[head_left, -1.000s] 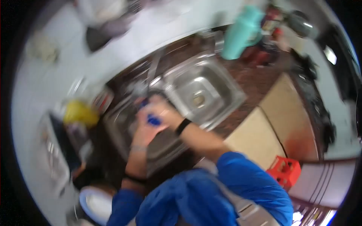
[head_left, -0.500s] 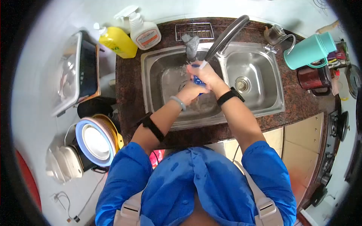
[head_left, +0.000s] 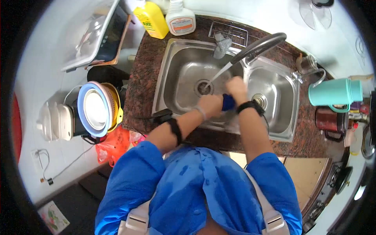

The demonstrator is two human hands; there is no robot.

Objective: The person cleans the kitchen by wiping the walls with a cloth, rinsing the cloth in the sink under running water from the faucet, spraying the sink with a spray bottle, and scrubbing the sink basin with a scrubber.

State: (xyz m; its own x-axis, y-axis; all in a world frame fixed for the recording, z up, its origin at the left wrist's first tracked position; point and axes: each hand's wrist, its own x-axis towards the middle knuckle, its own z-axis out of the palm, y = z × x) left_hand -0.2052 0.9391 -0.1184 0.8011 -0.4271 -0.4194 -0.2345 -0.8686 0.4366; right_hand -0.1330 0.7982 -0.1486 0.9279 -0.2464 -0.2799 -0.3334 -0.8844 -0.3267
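Note:
Over the front of the left sink basin [head_left: 178, 74], my left hand [head_left: 211, 105] is closed on a dark blue item [head_left: 228, 102], too blurred to make out fully. My right hand [head_left: 237, 89] is closed just beside the item's upper right side, near the divider between the basins; whether it also grips the item is unclear. Water runs from the curved faucet [head_left: 256, 49] into the left basin beside the drain [head_left: 204, 87], behind my hands. A grey cloth [head_left: 222, 46] hangs at the basin's back rim.
A yellow bottle [head_left: 152, 20] and a white bottle [head_left: 180, 19] stand at the back left. The right basin [head_left: 270, 88] is beside my right forearm. A teal jug [head_left: 331, 93] stands on the right counter. Stacked basins [head_left: 94, 109] are at the left.
My hands have come toward me with the blue item, out of the water stream. The stream now falls freely into the left basin, and the camera view has shifted.

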